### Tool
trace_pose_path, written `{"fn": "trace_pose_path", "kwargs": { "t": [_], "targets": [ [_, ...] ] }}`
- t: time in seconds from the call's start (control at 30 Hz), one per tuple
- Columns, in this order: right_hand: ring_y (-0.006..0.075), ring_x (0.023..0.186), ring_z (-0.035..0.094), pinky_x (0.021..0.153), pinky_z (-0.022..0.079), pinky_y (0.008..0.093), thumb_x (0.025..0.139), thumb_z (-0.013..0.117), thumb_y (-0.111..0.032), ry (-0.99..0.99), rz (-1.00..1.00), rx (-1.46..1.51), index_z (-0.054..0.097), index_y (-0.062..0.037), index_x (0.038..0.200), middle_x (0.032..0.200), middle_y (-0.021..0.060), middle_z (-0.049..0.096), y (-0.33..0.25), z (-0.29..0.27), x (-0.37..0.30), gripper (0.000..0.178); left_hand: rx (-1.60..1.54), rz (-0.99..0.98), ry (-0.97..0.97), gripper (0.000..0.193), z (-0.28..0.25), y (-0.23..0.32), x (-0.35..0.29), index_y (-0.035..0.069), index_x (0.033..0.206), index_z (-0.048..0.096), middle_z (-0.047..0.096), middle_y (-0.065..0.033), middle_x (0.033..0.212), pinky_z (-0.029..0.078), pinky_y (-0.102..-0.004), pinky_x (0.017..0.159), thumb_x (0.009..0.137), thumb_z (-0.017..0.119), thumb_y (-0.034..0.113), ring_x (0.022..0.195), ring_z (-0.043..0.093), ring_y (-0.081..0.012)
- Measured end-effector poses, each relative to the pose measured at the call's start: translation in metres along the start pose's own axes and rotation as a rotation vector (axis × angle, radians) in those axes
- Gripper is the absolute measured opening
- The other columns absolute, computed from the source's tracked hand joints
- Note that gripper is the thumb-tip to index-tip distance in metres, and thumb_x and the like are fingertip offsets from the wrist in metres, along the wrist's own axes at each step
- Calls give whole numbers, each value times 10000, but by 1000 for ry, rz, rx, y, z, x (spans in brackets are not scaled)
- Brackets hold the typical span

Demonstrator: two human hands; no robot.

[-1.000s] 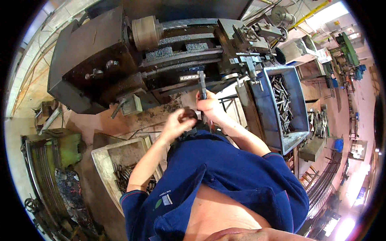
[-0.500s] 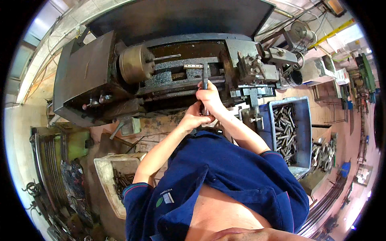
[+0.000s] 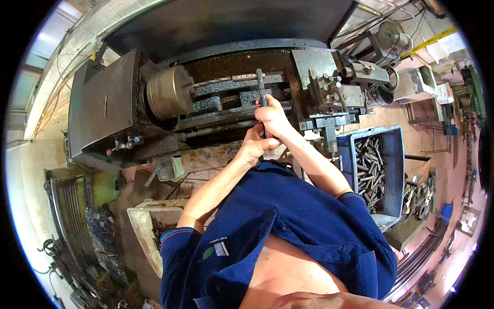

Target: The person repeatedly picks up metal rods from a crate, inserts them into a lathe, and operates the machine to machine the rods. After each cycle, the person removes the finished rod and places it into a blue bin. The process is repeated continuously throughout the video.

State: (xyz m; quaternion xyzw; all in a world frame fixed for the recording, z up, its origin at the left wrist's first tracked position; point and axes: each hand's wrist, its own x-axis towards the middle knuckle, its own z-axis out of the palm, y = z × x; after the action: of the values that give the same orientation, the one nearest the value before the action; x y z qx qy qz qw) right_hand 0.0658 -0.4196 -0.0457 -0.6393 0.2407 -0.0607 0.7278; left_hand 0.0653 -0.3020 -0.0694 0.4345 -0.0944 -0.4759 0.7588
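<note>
My right hand (image 3: 271, 119) is closed round a long, dark bar-like metal tool (image 3: 262, 92), whose kind I cannot make out. Just nearer my body, my left hand (image 3: 255, 146) is closed at the tool's near end, its thumb pointing right. At the tool's far tip, a short pale steel bar with a row of dark holes (image 3: 245, 78) lies crosswise, above the lathe bed. Its left end lines up with a thin rod (image 3: 213, 81) jutting from the brass-coloured lathe chuck (image 3: 167, 93); whether the two touch, I cannot tell.
Metal chips (image 3: 207, 104) lie in the lathe bed. The lathe's tool post (image 3: 329, 87) stands to the right. Near my right elbow, a blue bin (image 3: 393, 170) holds many short metal pieces. A dirty white bin (image 3: 144, 226) sits at the lower left.
Both hands and the tool have moved slightly away from my body. The holed bar has come into line with the chuck's rod. The view has shifted slightly.
</note>
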Motion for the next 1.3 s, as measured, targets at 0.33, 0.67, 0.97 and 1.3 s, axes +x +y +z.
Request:
{"fn": "trace_pose_path", "kwargs": {
  "t": [0.33,0.67,0.97,1.3],
  "targets": [
    [105,614,389,519,327,264,636,507,-53,21,67,-79,467,-48,772,658,-2,420,-3,46,5,141,40,-5,0,646,-36,18,-20,-60,1073,469,575,-92,978,469,-283,819,565,795,170,914,569,-168],
    [74,589,341,491,284,240,625,503,-44,13,70,-10,442,-70,735,628,-24,387,-1,69,5,128,33,-18,-38,561,-56,28,-32,-31,1029,494,566,-65,924,465,-256,755,587,783,157,831,564,-143],
    [88,591,372,491,314,247,615,507,-53,12,116,-78,436,-58,745,622,-14,389,-13,81,4,148,28,48,-66,651,-64,34,-31,-44,1045,486,572,-68,945,475,-262,760,549,830,202,848,573,-149],
    [94,585,386,491,315,251,620,511,-43,6,32,-115,447,-56,781,631,-16,403,2,82,13,173,15,49,-58,609,-68,33,-31,-50,1048,491,570,-76,953,477,-270,749,574,806,168,865,559,-139]
  ]
}}
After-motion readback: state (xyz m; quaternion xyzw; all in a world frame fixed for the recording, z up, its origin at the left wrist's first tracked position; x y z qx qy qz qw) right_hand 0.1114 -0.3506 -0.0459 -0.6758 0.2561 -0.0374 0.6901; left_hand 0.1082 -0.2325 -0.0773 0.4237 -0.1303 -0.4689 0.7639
